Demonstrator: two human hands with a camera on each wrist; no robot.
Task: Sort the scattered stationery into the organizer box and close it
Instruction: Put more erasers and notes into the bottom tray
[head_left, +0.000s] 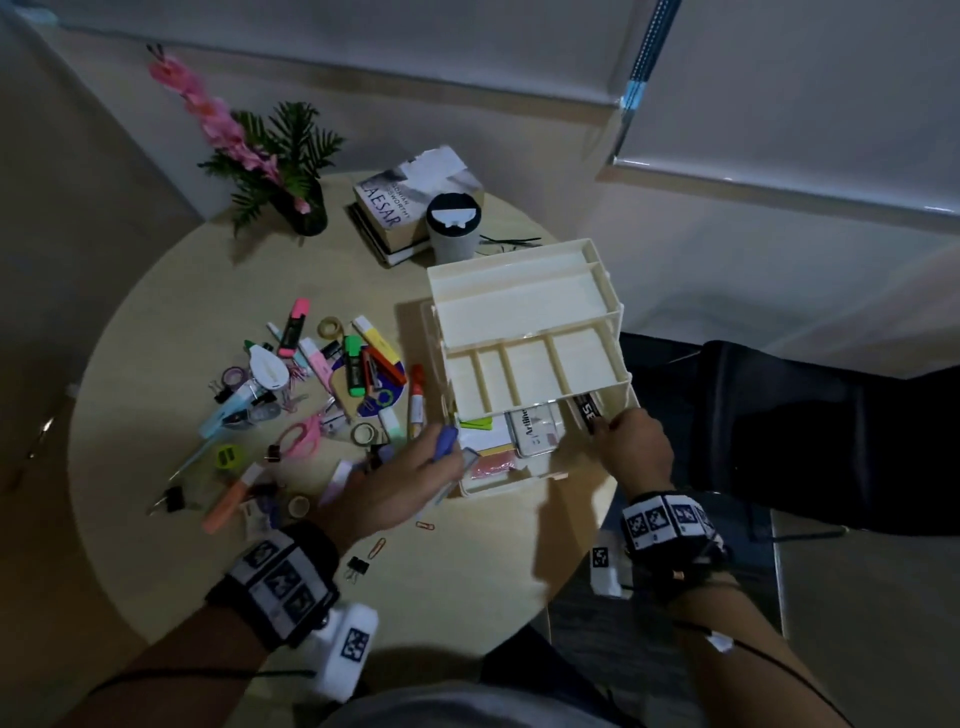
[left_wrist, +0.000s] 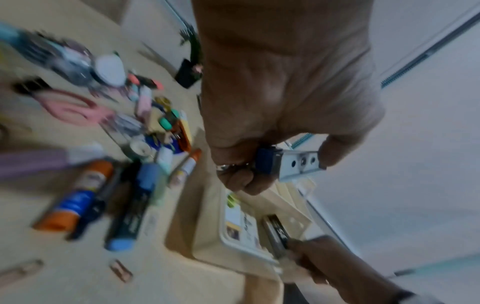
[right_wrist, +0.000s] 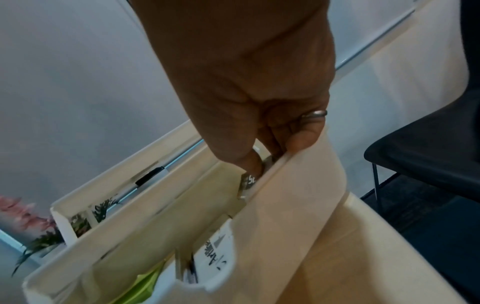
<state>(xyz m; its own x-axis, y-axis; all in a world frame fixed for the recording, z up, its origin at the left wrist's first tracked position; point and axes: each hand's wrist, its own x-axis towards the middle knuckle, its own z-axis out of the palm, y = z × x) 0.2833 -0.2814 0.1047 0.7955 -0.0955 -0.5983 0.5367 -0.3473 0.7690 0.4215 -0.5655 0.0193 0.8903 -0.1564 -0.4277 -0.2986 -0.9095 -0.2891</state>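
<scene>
The cream organizer box (head_left: 524, 291) stands open on the round table, its tiers stepped back and its bottom drawer (head_left: 498, 487) pulled out towards me. Sticky notes and a white Artline box (head_left: 535, 431) lie in that drawer. My right hand (head_left: 610, 428) pinches a narrow black box (head_left: 587, 410) with white letters at the drawer's right wall; it also shows in the right wrist view as the black box (right_wrist: 249, 181). My left hand (head_left: 441, 452) hovers over the drawer's left end and grips a small blue and silver stapler (left_wrist: 288, 164). Scattered stationery (head_left: 322, 384) covers the table to the left.
Pink scissors (head_left: 301, 439), an orange glue stick (head_left: 415, 400), highlighters, tape rolls and binder clips (head_left: 357, 566) lie left of the box. Books (head_left: 395, 208), a lidded cup (head_left: 452, 223) and a flower vase (head_left: 306, 213) stand behind. A black chair (head_left: 805, 431) is right of the table.
</scene>
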